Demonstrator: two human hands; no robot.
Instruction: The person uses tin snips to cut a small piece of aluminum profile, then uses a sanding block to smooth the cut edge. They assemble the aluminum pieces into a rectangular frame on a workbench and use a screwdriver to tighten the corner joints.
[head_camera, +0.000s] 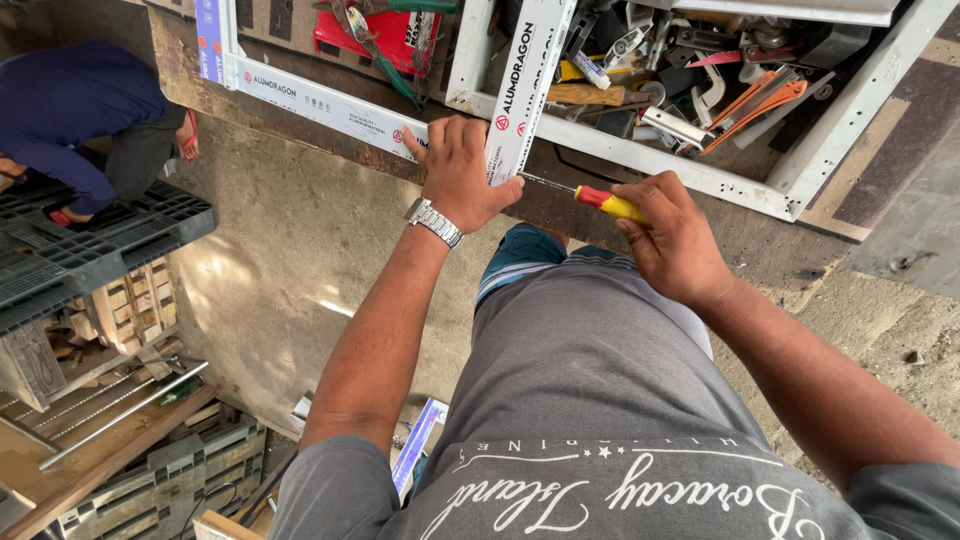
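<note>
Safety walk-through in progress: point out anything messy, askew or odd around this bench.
The tool tray is a jumble: pliers, cutters and loose parts heaped at all angles. Otherwise the left hand steadies a white aluminium profile while the right hand drives a red-and-yellow screwdriver.

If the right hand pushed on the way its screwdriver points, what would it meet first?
Likely the white aluminium frame piece that the left hand steadies; the right hand aims the screwdriver tip at its edge, though depth is unclear.

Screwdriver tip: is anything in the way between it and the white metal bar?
Nothing visible. The screwdriver in the right hand runs straight to the white metal bar; the left hand holds the bar just beside it.
</note>
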